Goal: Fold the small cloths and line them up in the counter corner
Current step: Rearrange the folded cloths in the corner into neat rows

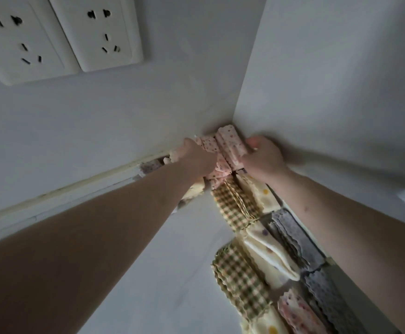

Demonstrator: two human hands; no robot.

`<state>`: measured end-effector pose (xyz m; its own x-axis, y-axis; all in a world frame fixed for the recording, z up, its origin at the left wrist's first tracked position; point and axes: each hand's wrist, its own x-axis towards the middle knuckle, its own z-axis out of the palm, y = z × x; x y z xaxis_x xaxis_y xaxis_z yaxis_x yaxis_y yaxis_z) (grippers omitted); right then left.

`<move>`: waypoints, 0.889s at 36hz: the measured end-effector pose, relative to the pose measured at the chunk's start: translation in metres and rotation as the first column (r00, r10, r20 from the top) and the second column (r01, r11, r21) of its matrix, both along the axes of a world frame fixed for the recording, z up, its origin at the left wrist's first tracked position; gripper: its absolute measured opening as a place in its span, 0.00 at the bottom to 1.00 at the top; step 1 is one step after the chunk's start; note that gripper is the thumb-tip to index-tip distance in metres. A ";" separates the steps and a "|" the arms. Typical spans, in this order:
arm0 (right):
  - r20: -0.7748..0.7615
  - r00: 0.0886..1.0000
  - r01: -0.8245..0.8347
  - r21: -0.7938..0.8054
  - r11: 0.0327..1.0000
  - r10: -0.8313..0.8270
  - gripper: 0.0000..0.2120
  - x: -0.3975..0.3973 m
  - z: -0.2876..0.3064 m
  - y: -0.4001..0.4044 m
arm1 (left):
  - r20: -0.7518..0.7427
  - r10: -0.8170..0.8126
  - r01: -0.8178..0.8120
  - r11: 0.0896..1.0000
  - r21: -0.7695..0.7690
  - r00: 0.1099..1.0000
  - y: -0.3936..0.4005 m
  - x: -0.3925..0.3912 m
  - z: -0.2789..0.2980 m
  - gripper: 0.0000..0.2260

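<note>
At twelve o'clock in the corner, the pink cloths (pixel 228 145) carry small dark dots. Toward five o'clock run green-and-cream checked cloths (pixel 236 208), cream cloths (pixel 269 256) with yellow and purple dots, and grey speckled cloths (pixel 295 237). The sockets (pixel 59 34) at eleven o'clock are white, like the walls (pixel 124 112).

Before us, a pale counter (pixel 172 273) meeting two white walls at a corner. On it we count folded cloths in rows along the right wall: pink dotted cloths (pixel 229 147) packed into the corner itself, a green checked cloth (pixel 236 206) just beside them, a cream dotted cloth (pixel 269 259), grey scalloped cloths (pixel 295 237), and a second checked cloth (pixel 242 278) nearest us.
</note>
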<state>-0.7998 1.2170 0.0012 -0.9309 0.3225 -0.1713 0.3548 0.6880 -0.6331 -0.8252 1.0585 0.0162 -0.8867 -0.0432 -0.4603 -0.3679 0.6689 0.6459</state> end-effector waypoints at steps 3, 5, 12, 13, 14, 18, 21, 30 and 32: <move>-0.049 0.997 -0.054 0.022 0.998 0.055 0.14 0.035 0.003 0.007 | -0.113 -0.017 0.022 0.999 0.043 0.993 -0.003 0.028 0.005 0.28; -0.030 0.998 -0.054 0.034 0.998 0.055 0.16 0.054 -0.006 0.017 | -0.155 -0.047 0.063 0.993 0.099 0.987 -0.003 0.051 0.002 0.27; 0.113 0.985 -0.152 0.172 0.973 0.134 0.15 0.095 -0.027 0.029 | 0.234 0.018 -0.093 0.945 0.314 0.972 0.016 0.111 -0.035 0.39; 0.114 0.985 -0.144 0.174 0.974 0.126 0.16 0.097 -0.028 0.027 | 0.275 0.038 -0.126 0.942 0.312 0.961 0.020 0.116 -0.036 0.40; 0.116 0.987 -0.133 0.166 0.977 0.115 0.15 0.098 -0.029 0.024 | 0.312 0.059 -0.158 0.941 0.300 0.948 0.025 0.119 -0.038 0.40; 0.088 0.994 -0.080 0.127 0.989 0.069 0.13 0.107 -0.035 0.013 | 0.381 0.244 -0.358 0.895 0.266 0.892 0.038 0.119 -0.048 0.33; 0.075 0.997 -0.023 0.096 0.995 0.016 0.11 0.109 -0.037 0.011 | 0.368 0.303 -0.400 0.889 0.223 0.879 0.039 0.115 -0.054 0.32; 0.136 0.986 0.099 -0.021 0.995 -0.096 0.25 0.107 -0.029 0.015 | 0.186 0.244 -0.291 0.908 0.300 0.952 0.024 0.118 -0.049 0.03; 0.219 0.973 0.087 -0.031 0.996 -0.078 0.25 0.106 -0.026 0.013 | 0.121 0.214 -0.242 0.917 0.318 0.969 0.020 0.123 -0.041 0.01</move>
